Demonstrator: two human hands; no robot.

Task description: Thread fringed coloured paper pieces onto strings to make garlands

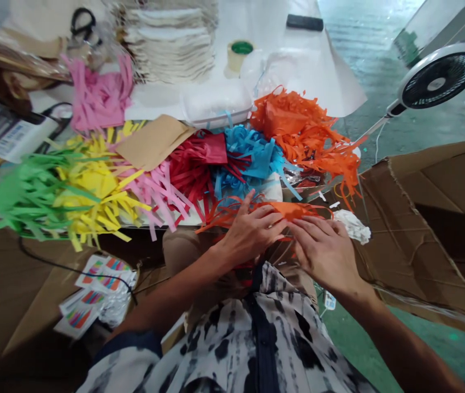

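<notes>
My left hand and my right hand meet at the table's front edge on an orange fringed paper piece. The fingers of both hands are bent over its flat middle, and its cut strips trail out to the left. My thumbs are partly hidden. Just beyond lies a heap of orange fringed paper. Blue fringed paper, red fringed paper, pink fringed paper, yellow fringed paper and green fringed paper run leftward in a row.
A brown paper piece lies over the row. Behind stand a clear plastic tray, a tape roll, stacked off-white pieces and black-handled scissors. A fan and a cardboard box are at right.
</notes>
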